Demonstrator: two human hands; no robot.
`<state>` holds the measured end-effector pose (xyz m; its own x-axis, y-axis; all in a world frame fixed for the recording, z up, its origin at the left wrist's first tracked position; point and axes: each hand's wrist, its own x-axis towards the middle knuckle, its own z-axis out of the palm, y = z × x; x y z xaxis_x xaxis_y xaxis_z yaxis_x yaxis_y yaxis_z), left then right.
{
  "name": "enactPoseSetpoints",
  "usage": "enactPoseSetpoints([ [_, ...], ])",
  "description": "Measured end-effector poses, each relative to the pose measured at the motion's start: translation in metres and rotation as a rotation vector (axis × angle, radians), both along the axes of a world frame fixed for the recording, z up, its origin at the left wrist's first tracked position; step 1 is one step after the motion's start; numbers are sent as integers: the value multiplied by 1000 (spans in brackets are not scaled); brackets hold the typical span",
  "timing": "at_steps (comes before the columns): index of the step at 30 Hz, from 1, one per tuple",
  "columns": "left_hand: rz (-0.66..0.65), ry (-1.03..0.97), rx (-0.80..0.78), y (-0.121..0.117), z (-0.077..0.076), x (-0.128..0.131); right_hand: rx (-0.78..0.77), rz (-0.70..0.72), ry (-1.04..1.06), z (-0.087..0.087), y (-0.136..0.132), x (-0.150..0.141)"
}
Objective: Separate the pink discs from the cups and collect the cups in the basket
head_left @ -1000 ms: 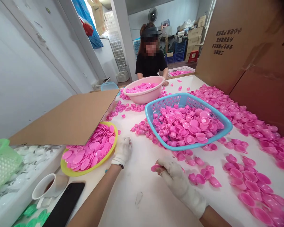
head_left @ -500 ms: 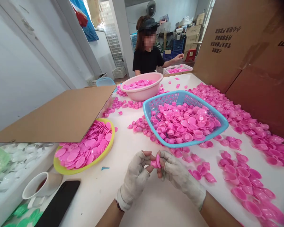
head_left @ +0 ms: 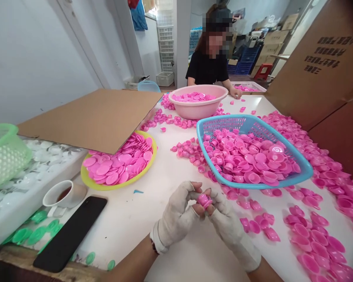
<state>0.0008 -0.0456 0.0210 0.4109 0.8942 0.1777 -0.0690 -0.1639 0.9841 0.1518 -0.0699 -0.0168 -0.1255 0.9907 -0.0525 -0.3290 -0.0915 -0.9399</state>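
Both my hands wear white fingerless gloves and meet over the white table [head_left: 153,203] near its front edge. My left hand [head_left: 176,217] and my right hand [head_left: 223,221] pinch one small pink cap [head_left: 204,200] between their fingertips, fingers closed on it. Just beyond them stands a blue basket [head_left: 302,172] heaped with pink caps. A yellow dish [head_left: 88,181] of flat pink discs lies to the left, partly under a cardboard sheet [head_left: 94,117]. Loose pink caps [head_left: 306,231] lie to the right of my hands.
A person in a black top sits at the far end behind a pink basin [head_left: 198,109]. At the left are a cup [head_left: 65,194], a black phone [head_left: 69,233], a green basket [head_left: 4,150] and a tray of white parts. Large cardboard boxes [head_left: 320,66] wall the right side.
My left hand came away from the yellow dish and joined my right hand; both now press the pink piece together. The view has shifted left.
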Motion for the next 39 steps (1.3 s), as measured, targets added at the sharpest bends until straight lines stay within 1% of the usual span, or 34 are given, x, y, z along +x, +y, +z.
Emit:
enactPoseSetpoints([
  [3,117,190,257,-2,8,-1,25,-81,-144,1,-1,2],
  [5,136,264,321,-2,10,-1,56,-110,-230,2,-3,4],
  [7,126,262,364,-3,9,0,119,-108,-290,2,-7,5],
  [11,133,182,492,-4,6,-2,251,-104,-371,0,-18,6],
  [13,92,131,515,-4,6,-5,327,-153,-450,0,-22,8],
  [16,5,97,517,-3,10,-8,489,-242,-623,2,-25,12],
  [19,-22,113,540,-1,12,-9,642,-274,-794,7,-22,14],
  [21,3,123,544,0,12,-8,674,-256,-860,12,-19,14],
  [24,47,151,503,-1,10,-7,616,-187,-885,20,-16,12],
  [26,68,180,451,-3,9,-6,556,-152,-858,24,-14,10],
  [29,103,274,354,-5,9,-4,431,-139,-796,27,-11,8],
  [30,112,314,342,-4,9,-5,372,-126,-774,28,-9,9],
  [32,146,385,365,5,13,-10,230,-117,-686,29,-5,12],
  [34,252,477,428,23,21,-24,101,-192,-475,31,0,19],
  [36,427,636,499,50,32,-45,38,-337,-176,35,5,29],
  [38,557,880,556,82,42,-72,32,-448,60,39,8,38],
  [39,604,1042,542,97,45,-85,39,-467,124,40,8,41],
])
